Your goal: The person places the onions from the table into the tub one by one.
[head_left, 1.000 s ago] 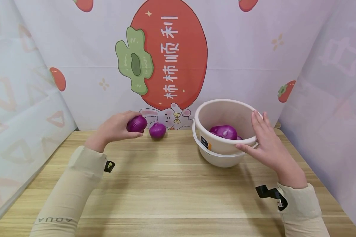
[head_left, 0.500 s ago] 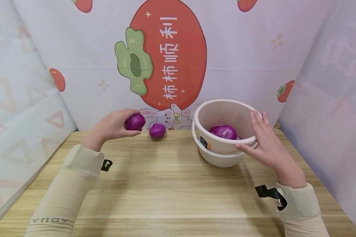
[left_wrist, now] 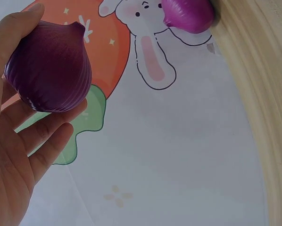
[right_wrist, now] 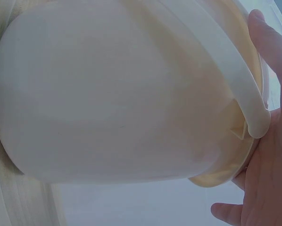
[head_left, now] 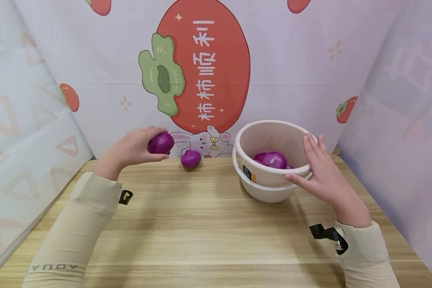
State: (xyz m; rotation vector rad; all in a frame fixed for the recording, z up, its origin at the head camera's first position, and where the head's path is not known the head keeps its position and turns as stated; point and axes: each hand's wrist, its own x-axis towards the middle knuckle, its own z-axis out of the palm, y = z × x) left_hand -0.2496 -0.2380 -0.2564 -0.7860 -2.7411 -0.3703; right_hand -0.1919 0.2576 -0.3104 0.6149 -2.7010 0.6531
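Note:
In the head view my left hand (head_left: 129, 149) holds a purple onion (head_left: 161, 143) above the back left of the table. The left wrist view shows this onion (left_wrist: 51, 70) between thumb and fingers, its pointed tip uppermost. A second onion (head_left: 191, 159) lies on the table to its right, by the back wall. My right hand (head_left: 325, 178) rests on the right rim of a white bucket (head_left: 273, 194), fingers fairly straight and thumb along the front rim. Inside the bucket several onions (head_left: 275, 160) are partly visible. The right wrist view shows the bucket's side (right_wrist: 98, 103) close up.
The bucket's handle (right_wrist: 226, 56) hangs down against its side. Behind the wooden table (head_left: 201, 240) stands a printed cloth wall (head_left: 288, 72) with a large persimmon and a rabbit. Cloth sides close in the left and right.
My left hand has moved left and slightly upward with the onion, away from the onion on the table. The right hand and the bucket stay in place.

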